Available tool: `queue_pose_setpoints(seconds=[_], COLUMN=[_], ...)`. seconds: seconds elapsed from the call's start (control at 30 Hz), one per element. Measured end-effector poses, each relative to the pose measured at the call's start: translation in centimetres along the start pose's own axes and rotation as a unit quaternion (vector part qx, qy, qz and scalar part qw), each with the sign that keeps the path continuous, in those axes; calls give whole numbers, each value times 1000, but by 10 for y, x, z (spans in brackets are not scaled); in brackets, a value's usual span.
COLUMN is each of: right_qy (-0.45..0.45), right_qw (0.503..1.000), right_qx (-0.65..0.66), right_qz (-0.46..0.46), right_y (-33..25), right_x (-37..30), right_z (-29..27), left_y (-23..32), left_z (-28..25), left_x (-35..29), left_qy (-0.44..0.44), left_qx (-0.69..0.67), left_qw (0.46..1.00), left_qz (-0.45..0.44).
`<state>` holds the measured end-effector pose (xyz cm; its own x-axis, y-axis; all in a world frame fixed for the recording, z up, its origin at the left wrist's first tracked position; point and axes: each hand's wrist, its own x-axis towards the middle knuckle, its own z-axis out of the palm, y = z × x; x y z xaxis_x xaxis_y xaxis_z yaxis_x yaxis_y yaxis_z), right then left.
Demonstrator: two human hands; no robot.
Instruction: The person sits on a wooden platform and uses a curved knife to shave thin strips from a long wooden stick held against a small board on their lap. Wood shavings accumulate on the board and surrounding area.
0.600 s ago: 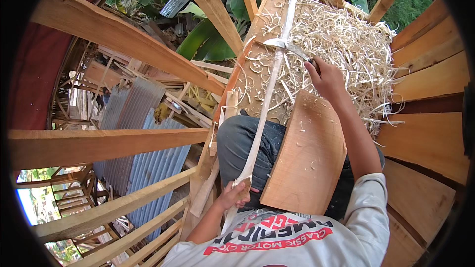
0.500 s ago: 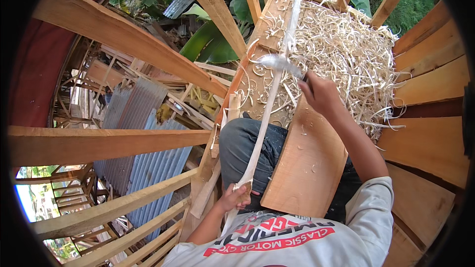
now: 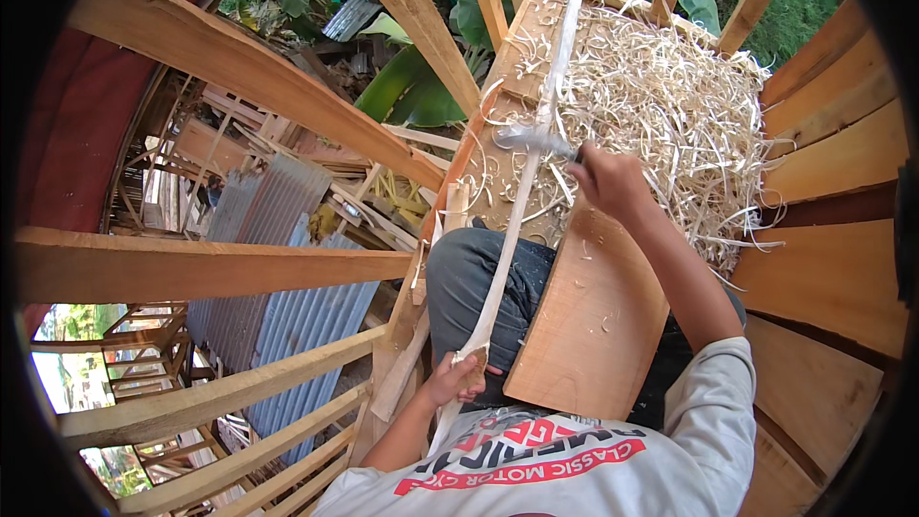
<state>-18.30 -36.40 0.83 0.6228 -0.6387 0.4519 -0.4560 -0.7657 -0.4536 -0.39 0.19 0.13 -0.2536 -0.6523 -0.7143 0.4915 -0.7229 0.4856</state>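
Observation:
A long, pale, whittled wooden stick (image 3: 518, 193) runs from near my waist up across my bent left knee to the far rails. My left hand (image 3: 456, 380) is closed around its thicker near end. Farther up, my right hand (image 3: 613, 176) grips the dark handle of a knife (image 3: 536, 140). The blade, smeared by motion, lies across the stick. Contact between edge and wood cannot be made out. A wide tan board (image 3: 592, 316) lies slanted on my lap, below my right forearm.
Curly wood shavings (image 3: 670, 105) are heaped on the wooden floor (image 3: 493, 187) ahead and to the right. Timber rails (image 3: 230, 278) line the left side, and plank walls (image 3: 814, 278) the right. Beyond the left rails lie corrugated sheets (image 3: 297, 325) and scrap wood.
My right hand and the knife have moved slightly down the stick, toward me. My left hand keeps its hold, nearly still.

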Motion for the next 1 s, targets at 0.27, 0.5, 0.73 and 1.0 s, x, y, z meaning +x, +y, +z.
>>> queue_pose_setpoints(seconds=[0.27,0.5,0.73,1.0], right_qy=[-75,-79,-81,33], right_qw=[990,983,982,994], right_qx=[-63,-53,-60,-36], right_qz=[-99,-154,-161,93], right_y=[9,10,20,48], right_x=[0,16,22,39], right_z=[-2,-8,-5,8], left_y=[-1,0,2,4], left_z=[1,1,0,-6], left_x=[-1,-5,-1,-1], left_qy=[5,8,-12,-10], left_qx=[-6,-5,-35,-37], left_qw=[1000,1000,999,998], left_qz=[3,5,-24,-55])
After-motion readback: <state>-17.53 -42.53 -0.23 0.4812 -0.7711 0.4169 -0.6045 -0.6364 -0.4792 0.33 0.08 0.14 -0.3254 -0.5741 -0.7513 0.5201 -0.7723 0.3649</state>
